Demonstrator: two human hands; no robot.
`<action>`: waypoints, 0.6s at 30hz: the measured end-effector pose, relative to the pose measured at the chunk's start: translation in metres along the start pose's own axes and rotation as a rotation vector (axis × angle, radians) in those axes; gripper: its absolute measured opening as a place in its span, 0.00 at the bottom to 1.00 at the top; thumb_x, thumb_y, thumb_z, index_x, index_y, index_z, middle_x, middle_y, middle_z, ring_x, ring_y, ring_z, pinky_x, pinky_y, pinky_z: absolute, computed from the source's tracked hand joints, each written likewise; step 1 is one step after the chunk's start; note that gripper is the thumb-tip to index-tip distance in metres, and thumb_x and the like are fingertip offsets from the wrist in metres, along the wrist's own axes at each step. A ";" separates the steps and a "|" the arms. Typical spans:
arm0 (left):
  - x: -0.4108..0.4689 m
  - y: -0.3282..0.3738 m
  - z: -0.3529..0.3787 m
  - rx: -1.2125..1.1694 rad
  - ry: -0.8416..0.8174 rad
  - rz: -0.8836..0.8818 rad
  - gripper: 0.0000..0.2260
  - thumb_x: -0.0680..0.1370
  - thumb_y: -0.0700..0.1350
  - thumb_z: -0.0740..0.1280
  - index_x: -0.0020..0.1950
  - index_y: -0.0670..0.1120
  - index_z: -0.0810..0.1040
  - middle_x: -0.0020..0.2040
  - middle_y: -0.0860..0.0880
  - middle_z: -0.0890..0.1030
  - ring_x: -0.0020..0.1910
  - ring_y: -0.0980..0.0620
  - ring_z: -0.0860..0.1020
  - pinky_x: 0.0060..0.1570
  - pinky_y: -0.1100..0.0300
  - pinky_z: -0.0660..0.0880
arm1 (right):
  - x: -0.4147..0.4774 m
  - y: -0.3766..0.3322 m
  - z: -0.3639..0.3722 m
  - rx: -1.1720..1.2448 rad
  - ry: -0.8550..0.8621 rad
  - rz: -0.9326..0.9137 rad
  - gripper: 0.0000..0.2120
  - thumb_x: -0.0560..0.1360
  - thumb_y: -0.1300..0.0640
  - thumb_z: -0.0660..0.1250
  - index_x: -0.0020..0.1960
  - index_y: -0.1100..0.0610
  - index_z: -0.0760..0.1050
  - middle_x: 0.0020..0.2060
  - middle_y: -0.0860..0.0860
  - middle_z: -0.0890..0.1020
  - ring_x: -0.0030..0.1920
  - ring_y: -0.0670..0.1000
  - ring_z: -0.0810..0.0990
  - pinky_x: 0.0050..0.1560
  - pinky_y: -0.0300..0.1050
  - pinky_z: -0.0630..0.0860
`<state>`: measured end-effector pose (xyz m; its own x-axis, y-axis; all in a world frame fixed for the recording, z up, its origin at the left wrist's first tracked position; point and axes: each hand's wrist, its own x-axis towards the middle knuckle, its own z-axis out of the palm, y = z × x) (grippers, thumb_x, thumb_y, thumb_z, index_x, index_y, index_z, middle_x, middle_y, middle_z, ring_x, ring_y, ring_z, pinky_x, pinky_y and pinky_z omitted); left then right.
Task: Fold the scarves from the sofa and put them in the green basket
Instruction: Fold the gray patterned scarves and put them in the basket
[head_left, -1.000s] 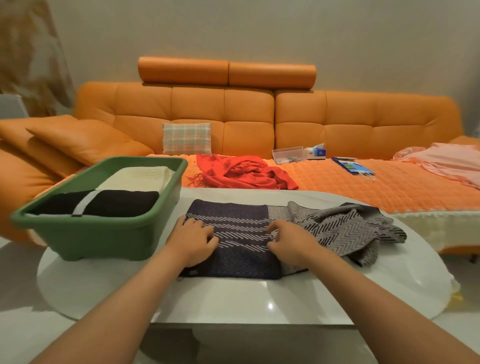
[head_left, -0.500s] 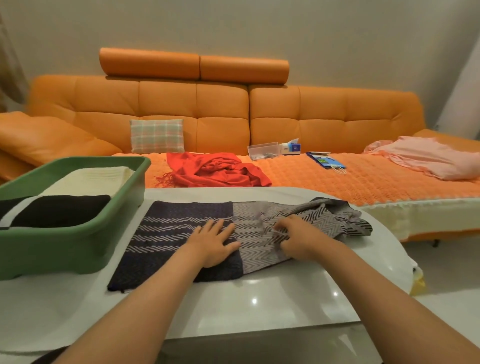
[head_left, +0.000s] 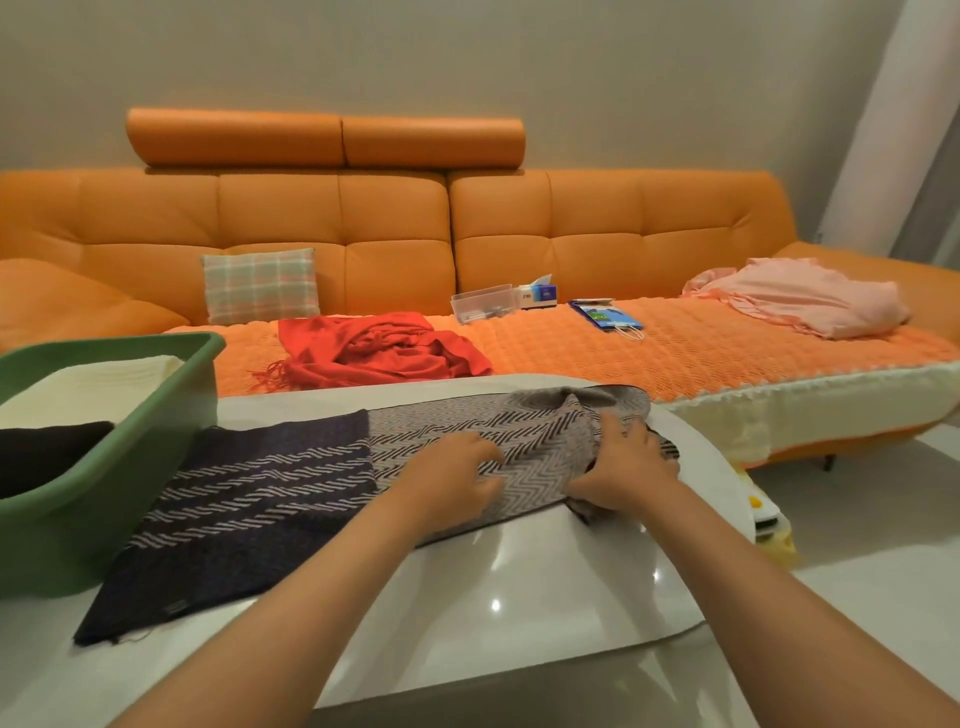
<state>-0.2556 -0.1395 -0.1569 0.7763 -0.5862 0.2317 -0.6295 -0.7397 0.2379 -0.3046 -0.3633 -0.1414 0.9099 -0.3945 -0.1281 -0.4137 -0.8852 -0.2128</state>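
Progress: cream and black scarves folded in green basket (head_left: 130, 452); patterned scarf (head_left: 322, 478) spread on table (head_left: 519, 597), left hand (head_left: 452, 480) flat, right hand (head_left: 623, 475) pinching its bunched end; red scarf (head_left: 379, 353) unfolded on sofa (head_left: 363, 228).

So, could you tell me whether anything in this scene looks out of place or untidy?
Nothing looks damaged or spilled. The red scarf lies crumpled on the sofa, unfolded. The patterned scarf lies flat at its dark end but bunches up at its grey end under the right hand.
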 end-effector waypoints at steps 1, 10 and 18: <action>0.006 0.012 0.007 -0.015 -0.033 0.015 0.17 0.77 0.57 0.65 0.65 0.56 0.76 0.62 0.54 0.76 0.62 0.52 0.74 0.59 0.55 0.71 | 0.002 0.006 0.003 0.003 -0.010 -0.028 0.55 0.67 0.32 0.71 0.81 0.48 0.44 0.80 0.58 0.47 0.79 0.63 0.50 0.73 0.66 0.56; 0.024 0.022 0.035 -0.019 -0.014 0.164 0.05 0.74 0.49 0.65 0.45 0.51 0.81 0.46 0.55 0.77 0.48 0.55 0.75 0.41 0.57 0.73 | 0.030 0.044 -0.003 -0.086 0.057 -0.297 0.29 0.74 0.59 0.70 0.74 0.52 0.69 0.79 0.55 0.55 0.77 0.58 0.57 0.72 0.56 0.65; 0.026 0.027 0.042 0.025 0.103 0.039 0.16 0.78 0.57 0.64 0.64 0.54 0.77 0.63 0.53 0.76 0.65 0.52 0.71 0.65 0.52 0.68 | 0.026 0.028 -0.009 -0.165 0.453 -0.372 0.25 0.78 0.61 0.61 0.75 0.53 0.65 0.77 0.56 0.61 0.78 0.58 0.55 0.75 0.56 0.53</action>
<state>-0.2513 -0.1888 -0.1841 0.7430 -0.5788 0.3360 -0.6574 -0.7255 0.2037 -0.2925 -0.4005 -0.1421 0.9297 -0.0847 0.3583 -0.0883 -0.9961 -0.0065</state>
